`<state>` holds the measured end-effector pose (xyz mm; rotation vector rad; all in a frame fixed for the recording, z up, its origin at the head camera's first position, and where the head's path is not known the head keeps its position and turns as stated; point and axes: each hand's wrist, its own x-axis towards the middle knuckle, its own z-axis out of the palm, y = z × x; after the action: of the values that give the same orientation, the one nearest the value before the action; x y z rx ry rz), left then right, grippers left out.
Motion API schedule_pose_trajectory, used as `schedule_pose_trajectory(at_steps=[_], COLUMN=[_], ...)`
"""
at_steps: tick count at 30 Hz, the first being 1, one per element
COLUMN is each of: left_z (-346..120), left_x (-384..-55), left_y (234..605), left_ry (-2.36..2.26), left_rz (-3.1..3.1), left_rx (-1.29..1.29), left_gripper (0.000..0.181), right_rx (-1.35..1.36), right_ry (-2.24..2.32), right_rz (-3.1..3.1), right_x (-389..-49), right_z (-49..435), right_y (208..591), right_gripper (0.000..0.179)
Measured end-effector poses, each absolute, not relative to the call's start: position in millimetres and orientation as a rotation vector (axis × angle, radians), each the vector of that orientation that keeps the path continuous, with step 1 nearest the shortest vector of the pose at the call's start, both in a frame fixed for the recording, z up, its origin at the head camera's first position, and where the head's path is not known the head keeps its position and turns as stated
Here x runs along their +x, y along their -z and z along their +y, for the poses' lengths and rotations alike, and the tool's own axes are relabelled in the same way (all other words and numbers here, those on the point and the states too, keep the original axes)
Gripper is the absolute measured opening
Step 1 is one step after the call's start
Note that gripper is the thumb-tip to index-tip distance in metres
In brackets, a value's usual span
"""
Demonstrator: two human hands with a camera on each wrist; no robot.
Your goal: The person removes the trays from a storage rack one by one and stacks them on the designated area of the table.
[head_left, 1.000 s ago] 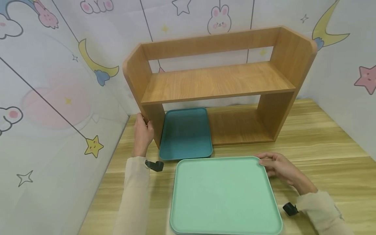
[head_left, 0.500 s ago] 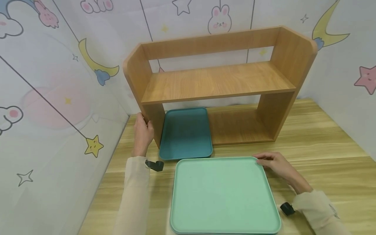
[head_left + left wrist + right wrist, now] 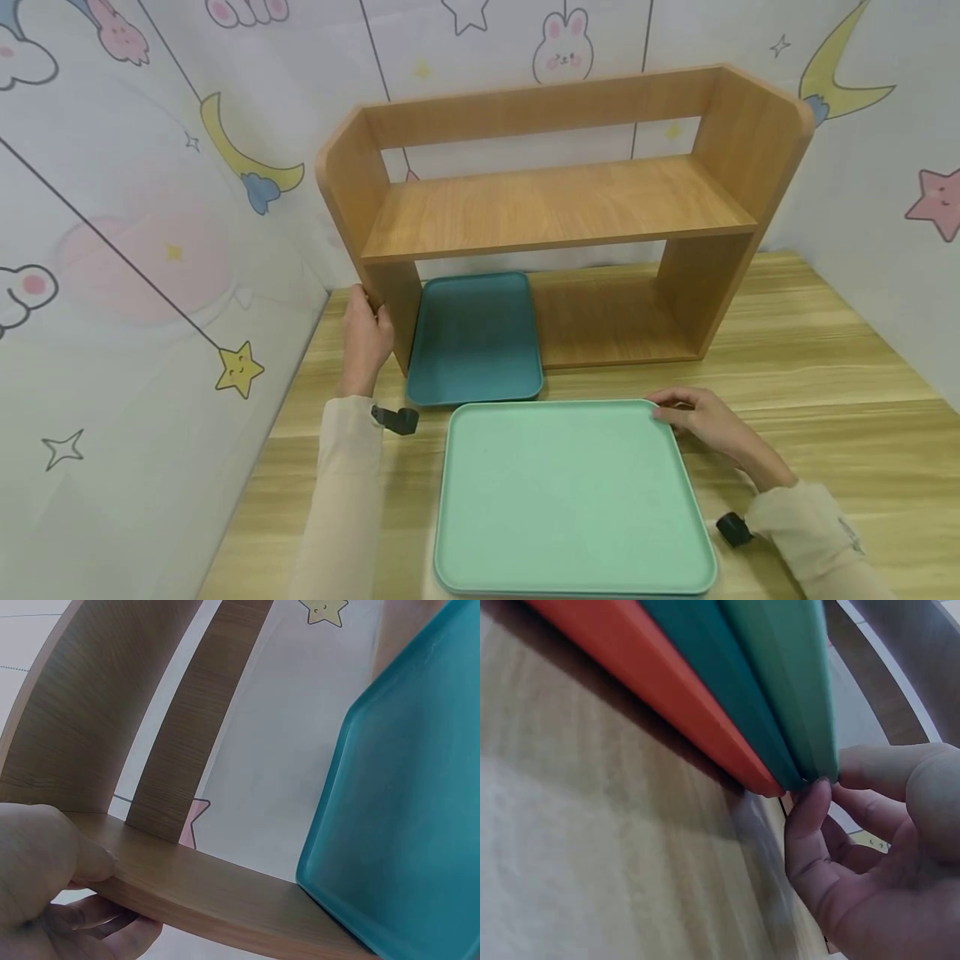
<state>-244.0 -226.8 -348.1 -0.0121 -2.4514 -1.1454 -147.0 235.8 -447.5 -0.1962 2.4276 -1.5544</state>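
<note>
My left hand (image 3: 366,337) grips the left side panel of a wooden shelf (image 3: 558,204), thumb on the inner side of its edge in the left wrist view. A teal tray (image 3: 476,342) lies in the shelf's lower left, its front end jutting out past the base. In front is a light green tray (image 3: 573,500), topmost of a stack. My right hand (image 3: 705,425) pinches its far right corner between thumb and fingers. The right wrist view shows another teal tray (image 3: 731,682) beneath it and an orange tray (image 3: 652,682) at the bottom.
A wood-grain table (image 3: 832,400) carries everything. Walls with printed moons, stars and a bunny (image 3: 564,52) stand behind and on both sides. A small black wrist camera (image 3: 733,529) sits by the right cuff, another (image 3: 397,421) by the left.
My right hand has shifted slightly left at the light green tray's corner, and that tray's right edge has moved slightly left. The left hand keeps its hold on the shelf.
</note>
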Motion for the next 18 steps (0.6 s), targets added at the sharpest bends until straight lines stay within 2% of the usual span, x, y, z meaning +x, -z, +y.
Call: schedule_pose_trajectory(at_steps=[18], left_z=[-227], left_x=[-244], left_y=[348], left_ry=[1.155], left_rz=[-2.445], left_rx=[-0.013], left_gripper=[0.031], right_rx=[-0.242], right_ry=[1.538], right_rz=[2.441], right_x=[-160], right_z=[238], right_y=[429], right_gripper=[0.054])
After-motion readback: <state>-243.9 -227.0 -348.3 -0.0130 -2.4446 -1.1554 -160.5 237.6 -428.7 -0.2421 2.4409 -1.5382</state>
